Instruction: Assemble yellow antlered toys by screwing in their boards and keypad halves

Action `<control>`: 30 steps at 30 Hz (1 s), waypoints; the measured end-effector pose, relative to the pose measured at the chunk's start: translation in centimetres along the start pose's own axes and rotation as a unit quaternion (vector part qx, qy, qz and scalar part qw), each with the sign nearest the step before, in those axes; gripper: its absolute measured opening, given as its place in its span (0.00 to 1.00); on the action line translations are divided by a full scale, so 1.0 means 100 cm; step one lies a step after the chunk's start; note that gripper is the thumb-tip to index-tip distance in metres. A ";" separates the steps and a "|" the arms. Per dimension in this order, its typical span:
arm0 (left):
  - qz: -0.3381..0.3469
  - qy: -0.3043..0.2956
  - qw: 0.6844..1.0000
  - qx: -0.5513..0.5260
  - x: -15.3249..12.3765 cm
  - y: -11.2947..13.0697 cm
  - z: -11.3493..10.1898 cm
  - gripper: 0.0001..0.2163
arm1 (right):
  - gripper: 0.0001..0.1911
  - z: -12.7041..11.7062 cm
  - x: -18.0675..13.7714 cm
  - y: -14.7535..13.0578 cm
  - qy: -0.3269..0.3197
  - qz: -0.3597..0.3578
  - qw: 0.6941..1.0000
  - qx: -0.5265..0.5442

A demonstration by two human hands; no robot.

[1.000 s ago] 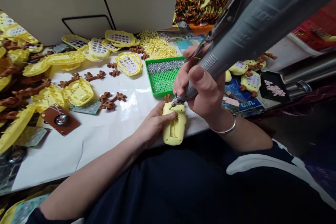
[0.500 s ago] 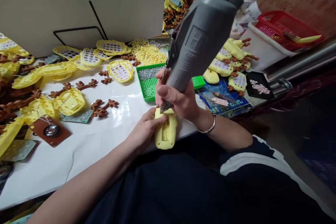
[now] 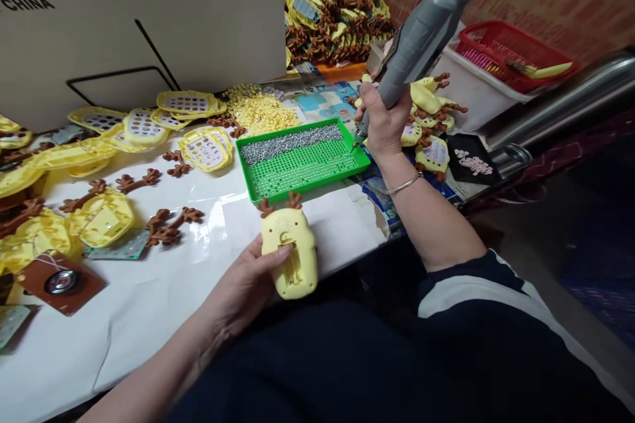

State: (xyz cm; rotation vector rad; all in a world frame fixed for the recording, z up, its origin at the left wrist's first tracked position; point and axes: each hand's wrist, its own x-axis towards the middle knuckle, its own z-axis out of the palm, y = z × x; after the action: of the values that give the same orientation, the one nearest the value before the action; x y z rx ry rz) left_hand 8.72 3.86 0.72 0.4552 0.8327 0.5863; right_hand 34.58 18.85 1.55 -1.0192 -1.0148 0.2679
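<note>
My left hand (image 3: 253,277) is closed around a yellow toy phone (image 3: 302,264) with brown antlers, its back turned up and its battery compartment uncovered. The thumb presses on the edge of that compartment. In my right hand (image 3: 384,115) is a grey electric screwdriver (image 3: 421,39), gripped near its lower end and tilted. Its bit points down at the right end of a green perforated tray (image 3: 297,175). Small silver screws (image 3: 292,143) lie in a band along the tray's far side. Whether the bit carries a screw is too small to tell.
Yellow shells (image 3: 99,218) and brown antler pieces (image 3: 171,225) spread over the left side. Small yellow parts (image 3: 260,111) are heaped behind the tray. A large printed box (image 3: 149,26) stands at the back. To the right are assembled toys (image 3: 431,155), a black dish (image 3: 471,178) and a red basket (image 3: 520,89).
My right hand has lifted the electric screwdriver off the toy phone and carried it right to the tray. My left hand still holds the toy phone, now with its antlers showing.
</note>
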 end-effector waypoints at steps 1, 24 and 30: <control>0.016 0.011 1.000 -0.002 0.002 0.001 -0.001 0.23 | 0.25 0.000 0.000 0.003 0.000 -0.001 1.000 -0.004; 0.117 0.069 0.991 -0.019 -0.006 -0.005 -0.012 0.26 | 0.28 0.006 0.004 -0.011 0.000 -0.013 1.000 -0.003; 0.126 0.072 0.989 -0.032 -0.008 -0.004 -0.009 0.24 | 0.14 0.022 -0.046 -0.093 -0.096 0.015 0.987 0.125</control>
State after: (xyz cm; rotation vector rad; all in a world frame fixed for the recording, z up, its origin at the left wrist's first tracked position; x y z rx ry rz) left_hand 7.70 3.19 0.41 0.4677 0.8966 0.8855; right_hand 27.97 12.33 6.66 -0.7918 -1.1088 0.5138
